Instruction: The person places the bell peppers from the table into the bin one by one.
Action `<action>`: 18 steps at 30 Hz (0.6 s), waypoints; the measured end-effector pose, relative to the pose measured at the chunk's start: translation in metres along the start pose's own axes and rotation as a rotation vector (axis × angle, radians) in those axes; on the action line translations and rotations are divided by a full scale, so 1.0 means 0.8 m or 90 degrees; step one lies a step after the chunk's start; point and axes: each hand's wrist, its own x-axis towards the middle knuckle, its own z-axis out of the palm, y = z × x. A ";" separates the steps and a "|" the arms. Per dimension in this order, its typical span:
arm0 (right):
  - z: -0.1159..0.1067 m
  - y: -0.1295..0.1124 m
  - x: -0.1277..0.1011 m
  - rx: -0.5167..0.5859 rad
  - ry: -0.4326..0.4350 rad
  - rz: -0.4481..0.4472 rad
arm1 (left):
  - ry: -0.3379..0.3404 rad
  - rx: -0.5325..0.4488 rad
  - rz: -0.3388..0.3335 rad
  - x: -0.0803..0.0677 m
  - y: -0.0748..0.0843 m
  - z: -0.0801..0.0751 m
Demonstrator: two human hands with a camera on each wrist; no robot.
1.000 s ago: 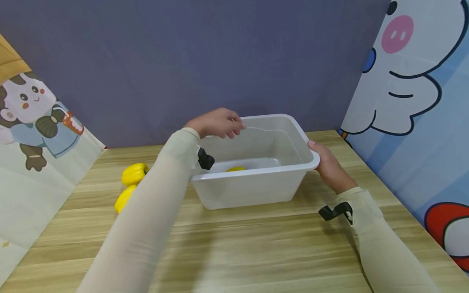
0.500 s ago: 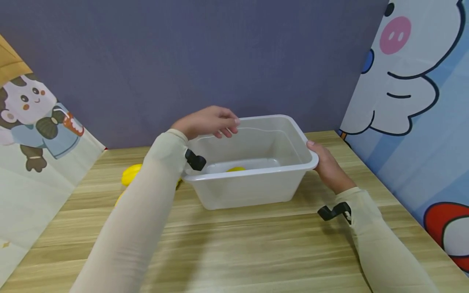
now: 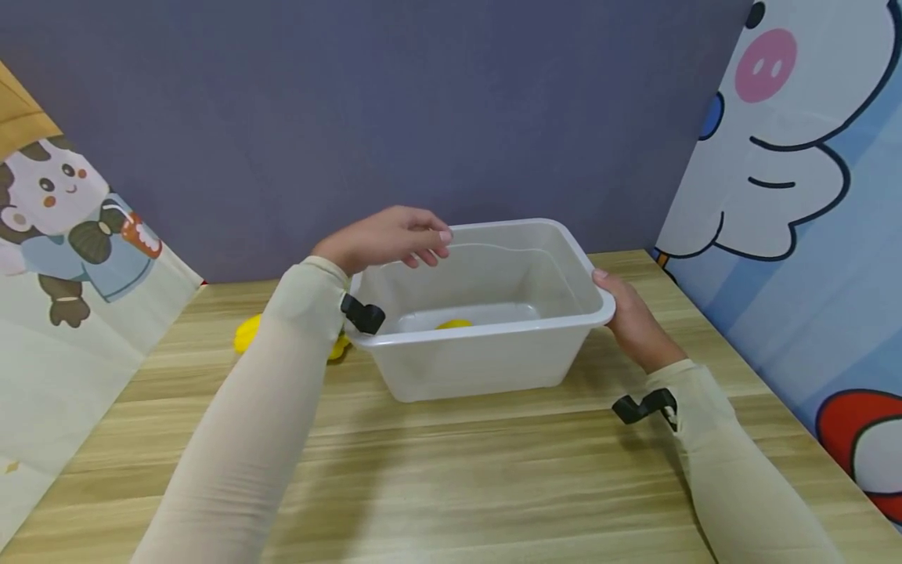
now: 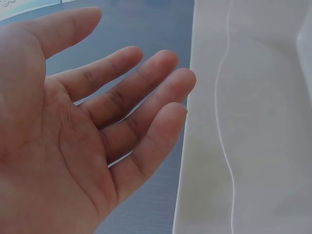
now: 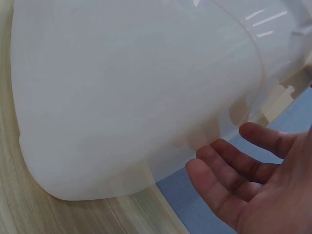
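Note:
A white plastic bin (image 3: 486,360) stands on the wooden table, its rim raised high around a deep inside. My left hand (image 3: 391,239) hovers over the bin's far left corner with fingers relaxed and nothing in them. Its palm (image 4: 63,146) faces the camera in the left wrist view, fingers apart. At the right end, my right hand (image 3: 634,321) grips the bin's rim, thumb on top and fingers (image 5: 219,195) against the outer wall below. Inside the bin lies a yellow thing (image 3: 454,323), mostly hidden by the front wall.
Left of the bin, a yellow bell pepper (image 3: 247,333) and another yellow piece (image 3: 338,347) show partly from behind my left sleeve (image 3: 247,423). A dark grey-blue panel (image 3: 352,117) rises behind the table (image 3: 451,486). Printed cartoon sheets flank both sides.
My left hand has moved left from over the bin's inside toward its left corner, its fingers loosening. The sleeve now covers more of the yellow bell peppers. My right hand stays on the rim.

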 end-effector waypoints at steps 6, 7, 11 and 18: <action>0.000 0.000 -0.001 -0.012 -0.001 0.006 | -0.011 -0.018 0.019 -0.008 0.004 -0.006; 0.000 0.000 -0.001 -0.017 -0.003 0.006 | -0.016 -0.022 0.023 -0.010 0.005 -0.007; -0.001 -0.002 -0.001 -0.036 -0.011 0.007 | -0.035 -0.027 0.036 -0.018 0.010 -0.011; 0.000 -0.002 -0.002 -0.016 -0.004 -0.002 | -0.063 0.008 0.044 -0.031 0.016 -0.015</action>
